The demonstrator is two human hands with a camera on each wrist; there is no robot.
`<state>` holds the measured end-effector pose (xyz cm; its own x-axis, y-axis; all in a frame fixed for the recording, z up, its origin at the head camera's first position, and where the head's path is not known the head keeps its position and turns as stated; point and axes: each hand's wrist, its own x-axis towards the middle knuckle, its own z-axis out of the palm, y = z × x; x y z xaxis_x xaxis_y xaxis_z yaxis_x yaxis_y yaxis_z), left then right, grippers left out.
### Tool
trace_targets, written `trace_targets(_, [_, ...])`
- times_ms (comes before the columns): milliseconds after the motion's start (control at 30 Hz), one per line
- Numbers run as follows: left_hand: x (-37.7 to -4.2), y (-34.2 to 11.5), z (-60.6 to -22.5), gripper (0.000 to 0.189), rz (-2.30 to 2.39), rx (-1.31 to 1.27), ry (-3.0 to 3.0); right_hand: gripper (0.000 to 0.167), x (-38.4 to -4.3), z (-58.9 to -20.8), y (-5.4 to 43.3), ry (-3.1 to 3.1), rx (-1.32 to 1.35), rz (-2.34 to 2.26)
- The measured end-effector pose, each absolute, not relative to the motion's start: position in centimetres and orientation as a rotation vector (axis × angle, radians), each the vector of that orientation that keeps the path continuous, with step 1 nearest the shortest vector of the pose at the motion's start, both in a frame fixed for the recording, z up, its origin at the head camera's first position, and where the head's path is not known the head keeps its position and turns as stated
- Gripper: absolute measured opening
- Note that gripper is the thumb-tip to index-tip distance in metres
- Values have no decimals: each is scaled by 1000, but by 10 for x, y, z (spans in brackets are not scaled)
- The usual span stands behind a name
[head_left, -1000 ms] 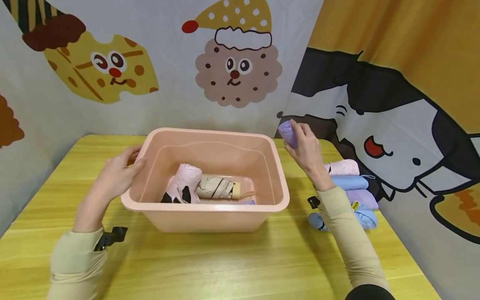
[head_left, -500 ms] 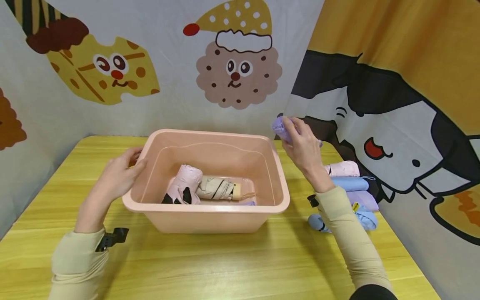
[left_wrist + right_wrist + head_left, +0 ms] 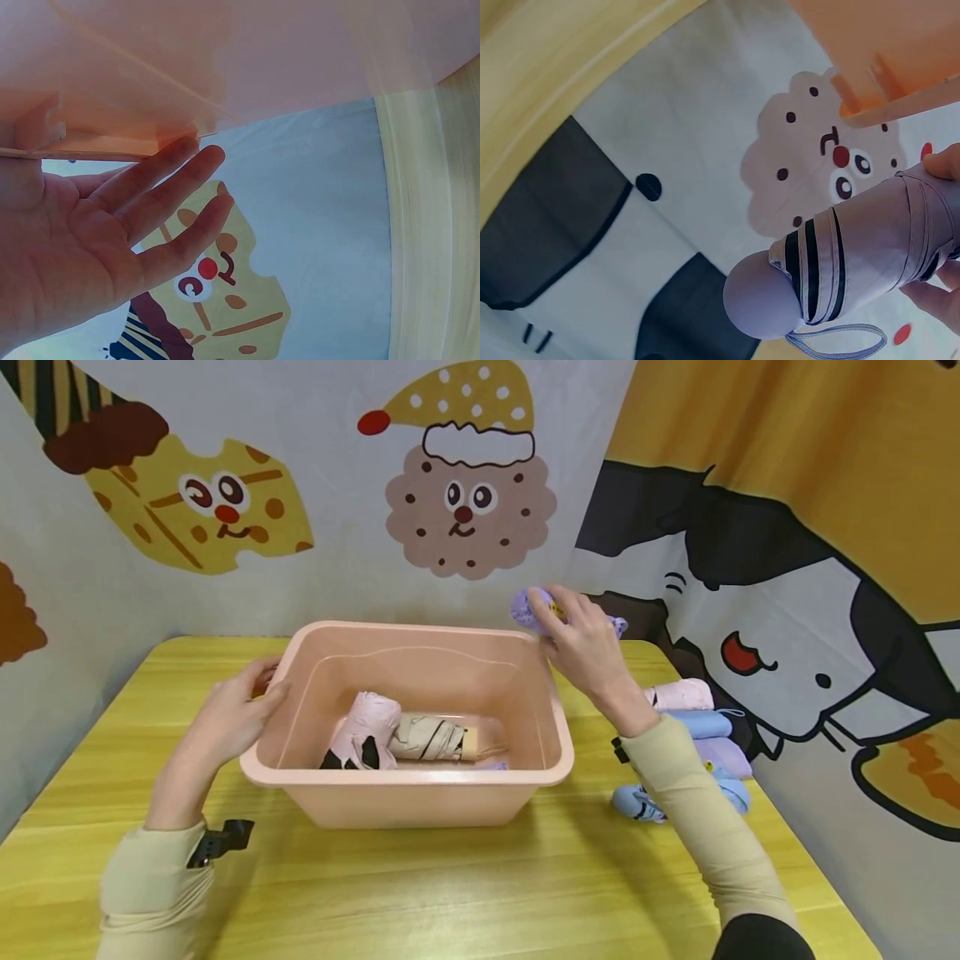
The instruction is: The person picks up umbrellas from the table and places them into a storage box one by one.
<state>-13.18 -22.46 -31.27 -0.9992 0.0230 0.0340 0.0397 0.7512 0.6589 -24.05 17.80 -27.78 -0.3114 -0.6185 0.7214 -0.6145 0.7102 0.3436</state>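
My right hand (image 3: pixel 585 643) grips a folded lilac umbrella (image 3: pixel 870 247) above the far right corner of a peach plastic tub (image 3: pixel 412 800). The umbrella's round handle, dark stripes and looped wrist strap show in the right wrist view. At the tub's left end, my left hand (image 3: pixel 232 710) holds the rim, thumb on top and fingers beneath. Its fingers (image 3: pixel 169 202) spread under the rim in the left wrist view. Inside the tub lie a pink umbrella with black patches (image 3: pixel 365 731) and a beige umbrella (image 3: pixel 427 737); a bit of lilac shows behind the front rim.
Right of the tub, a row of folded umbrellas lies on the wooden table (image 3: pixel 420 893): a pink one (image 3: pixel 681 695), a blue one (image 3: pixel 701 724), a lilac one (image 3: pixel 723 756) and a blue striped one (image 3: pixel 637 803) partly under my right forearm. A cartoon-printed curtain (image 3: pixel 330 593) stands behind.
My right hand has moved left with the lilac umbrella, from beyond the tub to its far right corner, and the umbrella has turned more level. The left hand stays at the rim.
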Motion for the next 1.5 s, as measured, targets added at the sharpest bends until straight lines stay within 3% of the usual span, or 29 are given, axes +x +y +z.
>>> trace_targets(1300, [-132, -224, -313, 62, -1093, -25, -2918, 28, -211, -247, 90, -1773, 1313, -256])
trace_targets(1500, [-132, -223, -313, 63, -1099, -28, -2917, 36, -204, -250, 79, -1771, 1369, -344])
